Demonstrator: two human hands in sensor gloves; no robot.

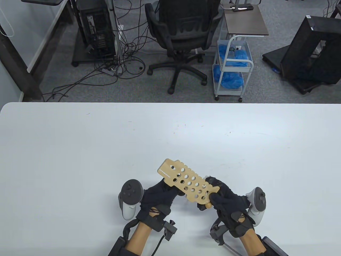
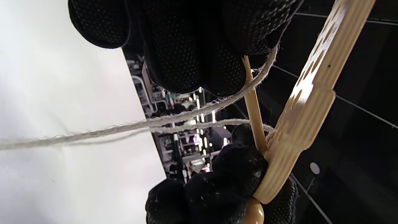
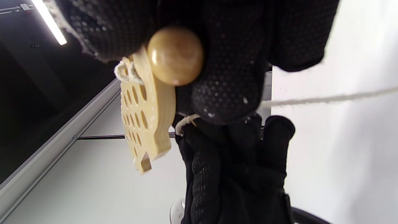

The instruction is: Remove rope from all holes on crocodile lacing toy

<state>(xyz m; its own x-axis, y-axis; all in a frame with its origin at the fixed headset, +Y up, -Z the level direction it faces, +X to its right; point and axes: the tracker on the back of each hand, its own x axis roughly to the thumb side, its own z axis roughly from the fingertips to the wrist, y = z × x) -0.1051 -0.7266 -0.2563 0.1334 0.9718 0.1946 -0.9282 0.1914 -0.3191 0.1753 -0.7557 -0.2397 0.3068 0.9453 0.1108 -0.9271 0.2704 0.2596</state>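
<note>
The tan wooden crocodile toy (image 1: 186, 181) with several round holes is held tilted above the white table (image 1: 80, 149), head pointing far-left. My left hand (image 1: 159, 196) is under its near side. In the left wrist view the left hand's fingers (image 2: 192, 46) pinch a thin wooden needle (image 2: 254, 118), and the white rope (image 2: 155, 123) runs from there. My right hand (image 1: 226, 198) grips the toy's tail end. A round wooden bead (image 3: 175, 56) sits against the right hand's fingers (image 3: 233, 46) beside the toy (image 3: 143, 118). The rope (image 3: 326, 99) stretches off to the right there.
An office chair (image 1: 183, 37), a small cart with blue items (image 1: 231, 69) and a computer tower (image 1: 96, 29) stand on the floor beyond the table's far edge. The table's near edge is out of view below my wrists.
</note>
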